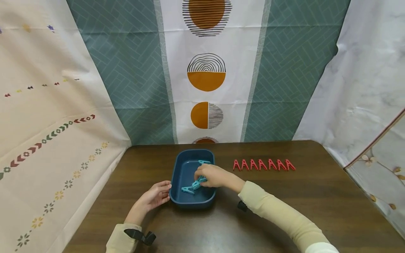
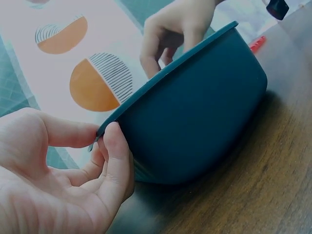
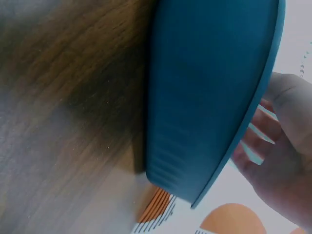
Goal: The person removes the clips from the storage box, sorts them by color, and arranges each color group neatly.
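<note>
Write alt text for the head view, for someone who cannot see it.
A person's right-hand grip reaches into a blue tray among turquoise clips, while the left-hand grip holds the tray's left rim. Right of the tray, seven red clips lie in a row on a dark wooden table, with patterned cloth behind.

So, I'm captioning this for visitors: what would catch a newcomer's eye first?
Probably the row of seven red clips on the dark table, right of the blue bin. Inside it, the right hand is among teal clips, while the left hand pinches its rim. Behind, patterned circles run down the hanging cloth.
</note>
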A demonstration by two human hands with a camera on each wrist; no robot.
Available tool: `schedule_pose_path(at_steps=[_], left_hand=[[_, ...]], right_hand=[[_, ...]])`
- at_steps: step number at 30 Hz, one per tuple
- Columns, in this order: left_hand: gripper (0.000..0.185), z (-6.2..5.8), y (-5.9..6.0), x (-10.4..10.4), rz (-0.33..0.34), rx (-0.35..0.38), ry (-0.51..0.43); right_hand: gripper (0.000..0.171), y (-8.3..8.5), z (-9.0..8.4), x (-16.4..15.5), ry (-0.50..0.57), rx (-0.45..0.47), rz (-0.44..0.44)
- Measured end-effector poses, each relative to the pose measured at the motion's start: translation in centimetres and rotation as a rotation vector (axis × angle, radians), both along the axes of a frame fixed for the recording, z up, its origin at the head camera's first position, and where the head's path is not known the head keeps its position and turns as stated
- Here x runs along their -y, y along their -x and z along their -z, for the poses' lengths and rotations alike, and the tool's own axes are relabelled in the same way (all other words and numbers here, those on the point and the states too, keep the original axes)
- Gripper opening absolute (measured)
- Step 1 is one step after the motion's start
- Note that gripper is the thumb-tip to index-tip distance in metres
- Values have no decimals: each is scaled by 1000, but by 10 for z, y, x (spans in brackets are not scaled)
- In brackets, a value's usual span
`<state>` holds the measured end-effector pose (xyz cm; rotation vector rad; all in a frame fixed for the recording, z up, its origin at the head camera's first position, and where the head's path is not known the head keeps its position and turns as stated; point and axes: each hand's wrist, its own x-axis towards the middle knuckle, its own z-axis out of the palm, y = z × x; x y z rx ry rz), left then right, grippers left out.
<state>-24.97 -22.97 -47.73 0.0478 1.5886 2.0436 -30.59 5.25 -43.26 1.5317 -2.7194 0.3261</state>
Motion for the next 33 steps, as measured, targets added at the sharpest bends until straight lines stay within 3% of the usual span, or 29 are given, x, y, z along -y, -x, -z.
schedule_pose_path(at_steps=[9,23,27,33], left_hand=[[9,3,1,0,-1,10,-13],[10,2,1,0,13,-8,-14],[10,2,1,0,15,-12,-18],[10,3,1,2,17,-10,-25]], right_hand=[[20,-2,-7,-17,195,39,131],[19,-2,2,-42,452,25,302],[19,-4,1,-50,485,16,395],[19,-4,2,-65,515,88,566]])
